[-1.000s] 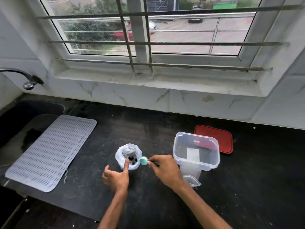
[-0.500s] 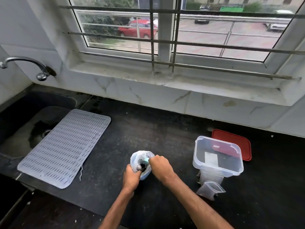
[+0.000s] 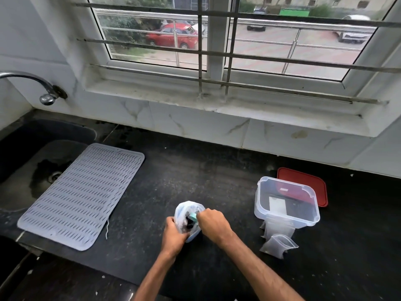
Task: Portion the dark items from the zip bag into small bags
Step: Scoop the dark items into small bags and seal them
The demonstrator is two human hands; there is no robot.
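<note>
The zip bag (image 3: pixel 188 213) was seen standing on the dark surface (image 3: pixel 195 170), near the front edge, mouth open upward. It was gripped low on its near side by the left hand (image 3: pixel 174 234), fingers curled round the film. A teal scoop (image 3: pixel 192 217) was held in the right hand (image 3: pixel 213 223), fingers closed round a handle hidden in the fist. The scoop bowl was set inside the bag mouth, above the dark items (image 3: pixel 188 224). Whether the scoop was loaded could not be told.

Handling, as judged:
- The bag was taken to be thin soft film, light, with no stiffness of its own. Slumping or tipping would be expected if it were released. It was best taken by the side wall near the rim, mouth propped open.
- The film was likely slippery, so a pinch was favoured over a flat press.
- The dark items looked like small loose pieces. They were probably light and prone to rolling off a shallow scoop, so level carrying was called for.

The small bags (image 3: pixel 278 245) were lying well to the right, at the near side of a clear plastic container (image 3: pixel 263 213), one with its mouth gaping. They were judged equally limp, each to be held open at the rim while filled. A red lid (image 3: pixel 303 179) was lying behind the container.
</note>
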